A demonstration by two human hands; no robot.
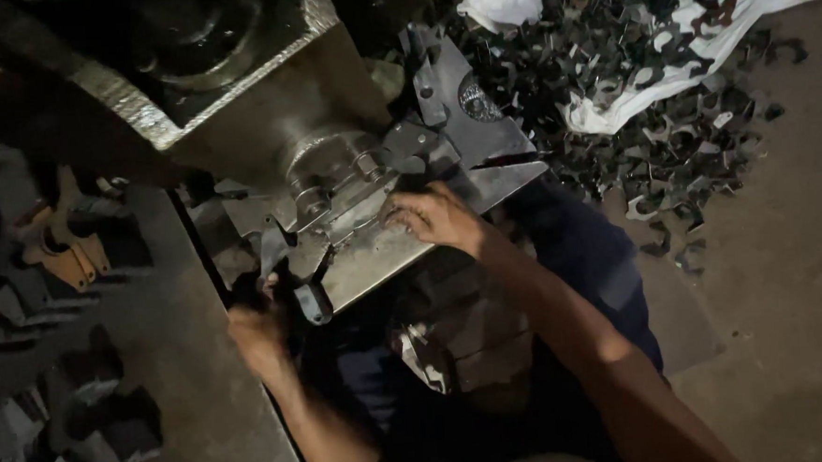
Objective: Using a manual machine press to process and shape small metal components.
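Press machine [235, 90] fills the upper left, a heavy dark casting hanging over its bright steel bed plate [384, 251]. Beyond it, on the floor, a big heap of stamped metal offcuts [646, 69] spills across a white cloth [746, 7]. Left of the bed, a grey bench [174, 365] carries loose dark blanks [92, 407] and a few rust-coloured ones [61, 259].

Now the hands. Right hand [438, 215] lies on the plate, fingers curled narrow and pressing down near the die; whether a piece sits under them, cannot tell. Left hand [258, 325] is closed around a dark lever or clamp part [301, 288] at the plate's lower left corner.

Done well, this wants fingertips kept flat and clear of the tooling, the piece seated square, and the left grip firm and steady.
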